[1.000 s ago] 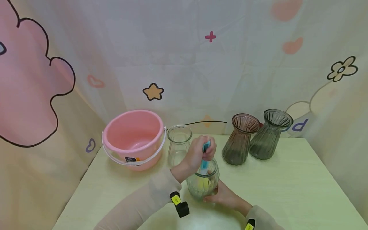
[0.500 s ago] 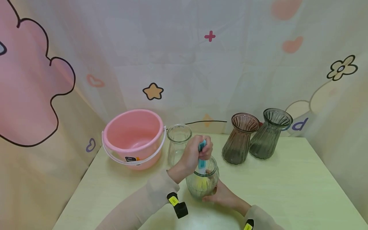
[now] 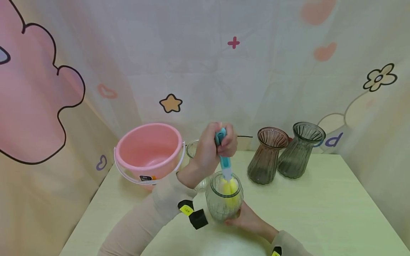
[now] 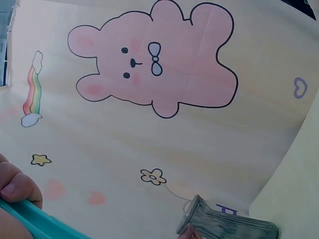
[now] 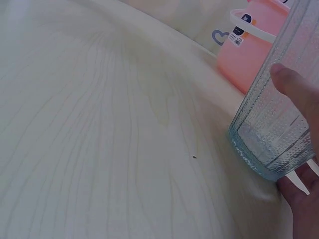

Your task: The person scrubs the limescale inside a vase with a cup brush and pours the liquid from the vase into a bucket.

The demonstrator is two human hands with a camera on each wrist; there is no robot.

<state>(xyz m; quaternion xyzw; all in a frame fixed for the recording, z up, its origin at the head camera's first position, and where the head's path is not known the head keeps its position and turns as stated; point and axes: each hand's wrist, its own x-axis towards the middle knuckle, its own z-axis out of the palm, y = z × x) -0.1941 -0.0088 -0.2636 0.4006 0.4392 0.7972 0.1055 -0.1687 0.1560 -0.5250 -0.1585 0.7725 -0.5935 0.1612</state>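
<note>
My left hand [image 3: 213,147] grips the blue handle of a bottle brush [image 3: 225,163], fingers curled round it. The brush stands nearly upright, and its yellow sponge head [image 3: 230,188] is in the mouth of a ribbed clear glass vase [image 3: 221,208]. The left wrist view has only part of the hand and the blue handle [image 4: 45,224]. Low on the vase's right side, my right hand [image 3: 251,220] holds it, the thumb against the glass. The right wrist view catches the vase's base [image 5: 264,154] near the table, with fingers round it.
Behind my left forearm a second clear glass vase [image 3: 192,147] is mostly hidden. A pink bucket [image 3: 164,179] with a white handle stands at the back left. At the back right are a brownish-pink vase [image 3: 264,163] and a grey vase [image 3: 296,158]. A printed curtain [image 3: 205,71] hangs behind.
My left hand has risen with the brush, bringing the yellow sponge up from inside the vase to its mouth. My right hand and the vase have hardly moved.
</note>
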